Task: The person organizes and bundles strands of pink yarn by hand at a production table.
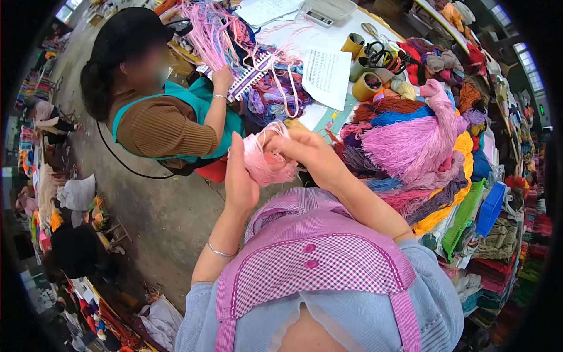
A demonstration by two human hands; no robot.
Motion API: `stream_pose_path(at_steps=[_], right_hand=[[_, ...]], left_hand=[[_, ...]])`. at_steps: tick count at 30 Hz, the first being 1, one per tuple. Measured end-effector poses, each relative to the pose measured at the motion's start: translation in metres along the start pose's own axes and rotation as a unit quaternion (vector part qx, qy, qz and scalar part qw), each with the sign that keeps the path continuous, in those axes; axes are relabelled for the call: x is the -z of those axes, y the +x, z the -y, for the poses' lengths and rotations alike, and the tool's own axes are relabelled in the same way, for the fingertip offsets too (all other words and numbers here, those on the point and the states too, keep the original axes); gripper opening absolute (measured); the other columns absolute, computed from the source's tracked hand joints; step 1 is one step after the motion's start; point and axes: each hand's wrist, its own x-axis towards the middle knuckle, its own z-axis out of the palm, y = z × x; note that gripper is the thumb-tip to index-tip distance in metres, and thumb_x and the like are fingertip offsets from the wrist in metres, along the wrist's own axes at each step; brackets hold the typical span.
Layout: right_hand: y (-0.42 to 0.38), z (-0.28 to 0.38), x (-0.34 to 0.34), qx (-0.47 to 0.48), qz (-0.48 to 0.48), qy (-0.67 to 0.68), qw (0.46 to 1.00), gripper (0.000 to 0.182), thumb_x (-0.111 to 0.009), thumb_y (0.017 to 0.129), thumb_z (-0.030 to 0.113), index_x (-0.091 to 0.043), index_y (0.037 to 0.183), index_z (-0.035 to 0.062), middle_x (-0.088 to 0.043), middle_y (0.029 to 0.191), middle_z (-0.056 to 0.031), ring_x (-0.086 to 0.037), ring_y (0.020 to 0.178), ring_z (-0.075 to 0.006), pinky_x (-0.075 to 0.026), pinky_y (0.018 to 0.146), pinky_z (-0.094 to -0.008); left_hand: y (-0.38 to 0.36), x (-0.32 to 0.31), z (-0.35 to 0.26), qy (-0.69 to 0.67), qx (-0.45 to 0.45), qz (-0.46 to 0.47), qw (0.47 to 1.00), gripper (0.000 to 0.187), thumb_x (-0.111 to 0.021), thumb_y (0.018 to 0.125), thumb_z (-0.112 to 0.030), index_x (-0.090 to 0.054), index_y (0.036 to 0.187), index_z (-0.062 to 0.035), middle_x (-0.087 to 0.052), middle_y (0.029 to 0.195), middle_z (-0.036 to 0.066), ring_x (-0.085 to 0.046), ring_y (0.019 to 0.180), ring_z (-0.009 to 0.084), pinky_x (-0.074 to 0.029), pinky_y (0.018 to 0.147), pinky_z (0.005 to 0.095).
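Observation:
A small bundle of pale pink embroidery thread is between my two hands in front of my apron. My left hand supports it from the left, thumb upright along its side. My right hand curls over its right side, fingers pressed into the loops at the top. Some of those fingertips are hidden among the strands. A purple and white card wound with threads lies beyond, under a co-worker's hand. Purple and blue threads are heaped beside it.
At the right, a large pink skein lies on a pile of coloured yarn. Tubes and black-handled scissors stand behind it, near a printed sheet. A co-worker in a teal apron sits at the left.

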Motion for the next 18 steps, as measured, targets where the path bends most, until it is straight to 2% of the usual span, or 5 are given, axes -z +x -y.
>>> stream_pose_path(at_steps=[4,5,8,11,18], right_hand=[[0.005,-0.010,0.003,0.008,0.002,-0.022,1.000,0.020,-0.065,0.087,0.017,-0.067,0.098,-0.0004,-0.065,0.087,-0.0027,-0.058,0.076,-0.0070,-0.047,0.072,-0.0237],[0.005,-0.008,0.003,0.006,0.003,-0.021,1.000,0.020,-0.065,0.087,0.017,-0.067,0.098,-0.0004,-0.065,0.087,-0.0027,-0.058,0.076,-0.0070,-0.047,0.072,-0.0237],[0.003,-0.006,0.001,0.004,0.002,-0.023,1.000,0.018,-0.068,0.085,0.012,-0.067,0.096,-0.0010,-0.065,0.084,-0.0026,-0.058,0.073,-0.0075,-0.047,0.071,-0.0238],[0.005,-0.010,0.003,0.019,-0.016,-0.041,0.999,0.016,-0.068,0.084,0.010,-0.068,0.094,-0.0015,-0.066,0.083,-0.0039,-0.060,0.074,-0.0087,-0.047,0.072,-0.0235],[0.007,-0.014,0.002,0.039,-0.016,-0.048,0.998,0.015,-0.066,0.083,0.006,-0.069,0.096,-0.0028,-0.068,0.088,-0.0081,-0.064,0.082,-0.0141,-0.048,0.081,-0.0275]], left_hand=[[-0.004,0.020,0.004,0.279,-0.059,0.062,0.956,0.054,-0.023,0.104,-0.039,-0.049,0.124,0.0039,-0.058,0.119,0.010,-0.056,0.109,0.0173,-0.043,0.093,0.0309],[-0.003,0.015,0.002,0.269,-0.080,0.041,0.959,0.050,-0.029,0.102,-0.036,-0.054,0.122,0.0033,-0.062,0.106,0.008,-0.059,0.093,0.0116,-0.048,0.077,0.0270],[0.001,0.013,-0.006,0.155,-0.015,0.064,0.986,0.040,-0.039,0.100,-0.027,-0.057,0.119,0.0035,-0.063,0.103,0.006,-0.059,0.088,0.0092,-0.049,0.073,0.0245],[0.003,0.015,-0.006,0.208,-0.044,0.078,0.974,0.030,-0.049,0.095,-0.015,-0.059,0.116,0.0037,-0.064,0.102,0.005,-0.059,0.086,0.0080,-0.049,0.071,0.0229],[0.000,0.017,-0.011,0.150,-0.026,0.067,0.986,0.029,-0.050,0.093,-0.011,-0.063,0.111,0.0072,-0.065,0.108,0.014,-0.063,0.095,0.0171,-0.049,0.084,0.0294]])
